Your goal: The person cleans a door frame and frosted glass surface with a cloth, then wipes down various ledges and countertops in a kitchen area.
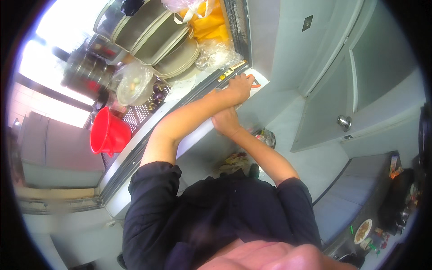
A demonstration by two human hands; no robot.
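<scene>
My left hand [240, 88] is at the far right end of a white window sill [194, 139], its fingers closed around a tool with an orange looped handle [253, 81]. Most of that tool is hidden by the hand. Below my left forearm, my right hand [225, 120] is curled at the sill's front edge. Its fingertips are covered by the left forearm, so I cannot tell whether it grips something. A yellow-and-black tool [231, 71] lies along the dark window track [189, 98], just beyond my left hand.
Beyond the track are a red bucket [109, 133], large round pans [158, 40], a bowl in plastic [133, 84], dark onions [158, 93] and a yellow bag [207, 23]. A grey door [324, 111] stands at right. Behind it, a counter holds a plate of food [363, 231].
</scene>
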